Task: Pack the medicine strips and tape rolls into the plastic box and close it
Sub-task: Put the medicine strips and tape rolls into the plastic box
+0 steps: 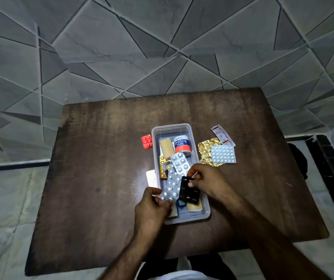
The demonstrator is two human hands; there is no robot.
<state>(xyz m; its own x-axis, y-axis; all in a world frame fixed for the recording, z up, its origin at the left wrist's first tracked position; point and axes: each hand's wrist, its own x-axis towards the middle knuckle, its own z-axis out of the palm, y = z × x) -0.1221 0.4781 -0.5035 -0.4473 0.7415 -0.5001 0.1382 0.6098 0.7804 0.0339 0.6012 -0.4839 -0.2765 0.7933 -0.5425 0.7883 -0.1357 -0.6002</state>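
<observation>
So we've got both hands over the near end of the clear plastic box [194, 130] on the dark wooden tabletop [101, 178]: our left hand [152, 207] is pinching the near end of a long silver strip [171, 188], and our right hand [206, 182] is gripping a black strip [188, 194] that sits just beside it. Further back in the box there's an adhesive tape roll [183, 145], a tan roll [167, 148] and another silver strip [180, 162]. Out on the tabletop we still have a red strip [147, 141] left of the box and a crumpled gold strip [206, 150], a white pill strip [223, 154] and a red-and-white strip [222, 135] to the right.
</observation>
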